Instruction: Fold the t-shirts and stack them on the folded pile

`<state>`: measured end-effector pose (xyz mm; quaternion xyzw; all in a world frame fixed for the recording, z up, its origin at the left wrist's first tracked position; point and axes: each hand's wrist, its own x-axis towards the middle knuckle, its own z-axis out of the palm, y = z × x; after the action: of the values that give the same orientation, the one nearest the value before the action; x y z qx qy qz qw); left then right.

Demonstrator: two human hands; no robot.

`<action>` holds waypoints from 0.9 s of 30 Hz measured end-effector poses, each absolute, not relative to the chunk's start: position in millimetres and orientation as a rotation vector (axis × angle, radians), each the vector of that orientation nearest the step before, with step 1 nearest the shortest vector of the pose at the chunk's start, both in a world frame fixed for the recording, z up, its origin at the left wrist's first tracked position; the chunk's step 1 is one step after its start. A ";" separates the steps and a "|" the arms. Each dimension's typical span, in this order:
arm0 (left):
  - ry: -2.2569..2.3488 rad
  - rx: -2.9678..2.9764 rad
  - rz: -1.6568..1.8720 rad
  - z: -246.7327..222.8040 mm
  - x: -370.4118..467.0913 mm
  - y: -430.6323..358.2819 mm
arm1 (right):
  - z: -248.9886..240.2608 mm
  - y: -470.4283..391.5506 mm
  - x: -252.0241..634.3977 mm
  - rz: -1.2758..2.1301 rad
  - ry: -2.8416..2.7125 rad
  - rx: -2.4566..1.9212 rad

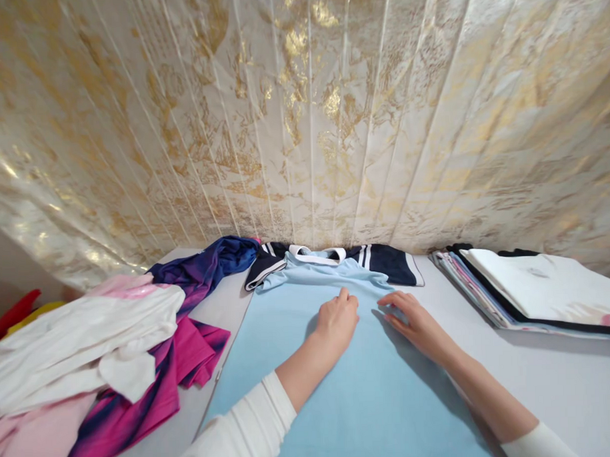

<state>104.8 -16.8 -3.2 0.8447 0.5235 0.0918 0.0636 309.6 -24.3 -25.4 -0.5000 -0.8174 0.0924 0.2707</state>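
A light blue T-shirt [310, 388] lies spread out in front of me, its white-trimmed collar [317, 255] at the far end. Its sleeves are navy with white stripes, and the cloth is wrinkled below the collar. My left hand [338, 317] rests on the chest of the shirt with its fingers curled in; whether cloth is pinched under them is hidden. Close to the shirt's right side is my right hand [411, 318], open, with thumb and fingers apart and the fingertips at or just above the cloth.
On the left, a loose heap holds a white garment [88, 336], a magenta and navy garment [202, 349] and a pink one [45, 437]. A stack of folded clothes [542, 283] sits at the right on the white table [551, 386]. A gold-patterned curtain [301, 115] hangs behind.
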 end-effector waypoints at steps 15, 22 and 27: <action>1.579 2.511 0.494 -21.5 101.4 -6.2 | -26.0 6.7 294.0 0.179 -2.331 -1.284; 1.550 2.552 0.561 -21.4 101.3 -5.8 | -26.6 12.3 290.0 0.115 -2.350 -1.324; 1.551 2.559 0.587 -23.2 102.1 -3.4 | -17.9 11.3 285.5 0.046 -2.377 -1.275</action>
<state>102.1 -3.4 -23.2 0.8383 0.5081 0.1924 0.0462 285.5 11.3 -17.9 -0.4611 -0.8595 0.0167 0.2201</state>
